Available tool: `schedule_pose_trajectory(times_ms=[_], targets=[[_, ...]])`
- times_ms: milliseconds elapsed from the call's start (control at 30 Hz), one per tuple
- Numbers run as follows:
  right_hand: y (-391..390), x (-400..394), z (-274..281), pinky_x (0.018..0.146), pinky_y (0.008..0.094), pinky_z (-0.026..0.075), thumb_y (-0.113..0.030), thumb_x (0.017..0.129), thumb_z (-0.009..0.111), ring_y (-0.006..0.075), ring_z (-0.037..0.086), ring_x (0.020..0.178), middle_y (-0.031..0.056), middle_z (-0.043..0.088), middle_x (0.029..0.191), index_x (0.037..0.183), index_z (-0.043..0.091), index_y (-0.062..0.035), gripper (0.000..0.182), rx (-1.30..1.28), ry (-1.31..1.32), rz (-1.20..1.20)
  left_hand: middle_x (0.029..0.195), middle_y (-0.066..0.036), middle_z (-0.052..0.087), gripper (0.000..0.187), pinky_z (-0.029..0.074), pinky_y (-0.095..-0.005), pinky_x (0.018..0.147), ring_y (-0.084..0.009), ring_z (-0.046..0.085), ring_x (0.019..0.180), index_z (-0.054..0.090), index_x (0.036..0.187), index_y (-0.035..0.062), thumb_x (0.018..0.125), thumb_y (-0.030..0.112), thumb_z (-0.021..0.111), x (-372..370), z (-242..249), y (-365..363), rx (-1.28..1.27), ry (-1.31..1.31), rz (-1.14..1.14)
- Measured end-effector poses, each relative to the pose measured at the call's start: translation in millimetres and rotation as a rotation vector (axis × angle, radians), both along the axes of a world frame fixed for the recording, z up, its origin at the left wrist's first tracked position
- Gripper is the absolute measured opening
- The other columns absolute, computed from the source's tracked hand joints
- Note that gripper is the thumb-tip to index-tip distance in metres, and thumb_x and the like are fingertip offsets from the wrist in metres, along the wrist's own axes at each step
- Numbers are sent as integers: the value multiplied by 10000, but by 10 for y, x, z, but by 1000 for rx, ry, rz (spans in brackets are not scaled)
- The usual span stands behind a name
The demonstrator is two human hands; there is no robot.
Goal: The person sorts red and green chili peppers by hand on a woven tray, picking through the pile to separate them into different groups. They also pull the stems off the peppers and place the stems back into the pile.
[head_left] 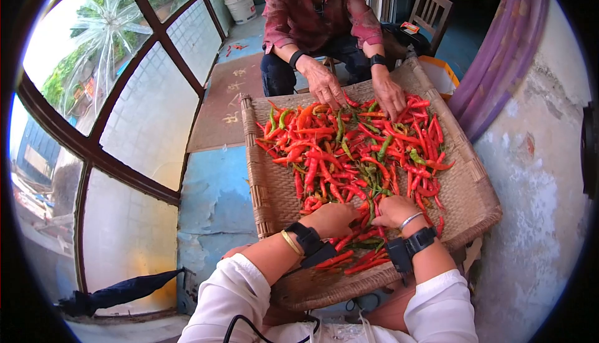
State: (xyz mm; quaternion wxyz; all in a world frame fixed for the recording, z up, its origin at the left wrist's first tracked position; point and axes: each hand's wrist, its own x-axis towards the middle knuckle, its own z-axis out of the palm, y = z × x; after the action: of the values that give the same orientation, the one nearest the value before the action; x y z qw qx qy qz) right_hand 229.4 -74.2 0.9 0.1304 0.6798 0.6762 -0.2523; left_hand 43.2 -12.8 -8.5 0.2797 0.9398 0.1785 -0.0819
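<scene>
Nearest me, the near rim of the woven tray [468, 209] lies above my bare thighs [390, 308], which looks like the reason I can reach down into it without stretching; what bears its far side I cannot see. A few red peppers [367, 267] lie between that rim and my hands, apart from the thicker heap. My left hand [332, 219] is low over the near edge of the heap, knuckles up and fingers curled inward; its fingertips are lost among the peppers, so I cannot tell whether they pinch anything. My right hand [397, 210] is just beside it, with fingers bent down towards the same patch, and again I cannot tell how wide they stand or if they hold a pepper. I judge the two are kept close so they can work one small spot together. A black band [307, 239] and a gold bangle [291, 243] sit on the left wrist, and a silver bracelet [410, 220] on the right, all behind the fingers. Beyond my hands the main heap [318, 162] spreads, mostly red with green peppers [340, 127] mixed in, and the tray's raised edges probably keep it from rolling off. Across it, a co-worker's hands [322, 83] [388, 95] reach into the far side, well apart from mine, and further off stand a white bucket [241, 7] and a wooden chair [432, 15]
</scene>
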Motion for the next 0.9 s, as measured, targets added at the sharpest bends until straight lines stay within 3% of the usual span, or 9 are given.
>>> schedule_pose_trajectory(times_ms=[133, 200, 300, 400, 567, 633, 733, 833, 900], targets=[[33, -47, -45, 693, 422, 466, -367, 690, 633, 329, 591, 798, 167, 616, 806, 770, 645, -67, 310, 41, -33, -30, 1079, -131, 535, 389, 459, -386, 766, -280, 547, 953, 558, 1072, 85, 719, 239, 615, -1, 56, -11, 56, 143, 2], [52, -97, 52, 706, 410, 473, -265, 683, 605, 329, 590, 800, 170, 619, 814, 786, 644, -62, 231, -36, 101, 23, 1020, -115, 567, 343, 470, -388, 724, -279, 569, 899, 587, 1017, 103, 711, 253, 625, -39, 73, 0, 86, 176, -49], [46, -101, -13, 636, 407, 464, -270, 676, 608, 328, 582, 703, 156, 604, 722, 714, 611, -50, 223, 36, 298, 9, 906, -103, 603, 288, 477, -391, 686, -287, 586, 832, 611, 947, 105, 701, 254, 630, -36, 132, -12, 139, 378, -32], [48, -122, 77, 597, 394, 452, -298, 670, 619, 325, 562, 648, 133, 591, 668, 674, 579, -42, 260, 196, 524, -119, 797, -124, 612, 291, 474, -396, 665, -308, 591, 783, 611, 906, 73, 714, 290, 631, -64, 126, 26, 45, 279, 14], [51, -192, 132, 426, 269, 417, -202, 803, 571, 103, 526, 451, 58, 549, 560, 664, 551, -6, 241, 191, 970, -430, 688, -101, 575, 317, 459, -335, 576, -193, 575, 632, 597, 884, 27, 774, 323, 626, 15, 104, 16, -232, -152, 235], [56, -205, 146, 427, 265, 417, -196, 808, 566, 102, 526, 452, 55, 551, 560, 668, 556, -7, 235, 212, 1028, -460, 621, 10, 520, 245, 406, -228, 479, -52, 466, 532, 602, 871, 31, 827, 273, 599, 53, 189, -8, -706, -203, 485], [49, -244, 207, 456, 289, 431, -209, 821, 541, 152, 536, 465, 70, 553, 559, 683, 567, -15, 240, 242, 1082, -518, 633, 44, 523, 207, 381, -199, 455, -34, 457, 524, 608, 874, 50, 839, 253, 585, 61, 386, 0, -860, -165, 572], [52, -246, 247, 574, 370, 460, -260, 806, 530, 312, 562, 612, 140, 564, 611, 704, 591, -40, 250, 523, 771, -377, 648, 31, 549, 189, 378, -187, 460, -32, 460, 521, 608, 870, 58, 852, 240, 561, 8, 341, 75, -846, -192, 634], [44, -238, 200, 591, 383, 465, -245, 790, 541, 321, 571, 639, 147, 573, 633, 715, 599, -39, 226, 547, 577, -299, 669, 18, 575, 213, 383, -185, 468, -35, 466, 518, 604, 852, 55, 867, 254, 530, -40, 307, 172, -812, -300, 747]])
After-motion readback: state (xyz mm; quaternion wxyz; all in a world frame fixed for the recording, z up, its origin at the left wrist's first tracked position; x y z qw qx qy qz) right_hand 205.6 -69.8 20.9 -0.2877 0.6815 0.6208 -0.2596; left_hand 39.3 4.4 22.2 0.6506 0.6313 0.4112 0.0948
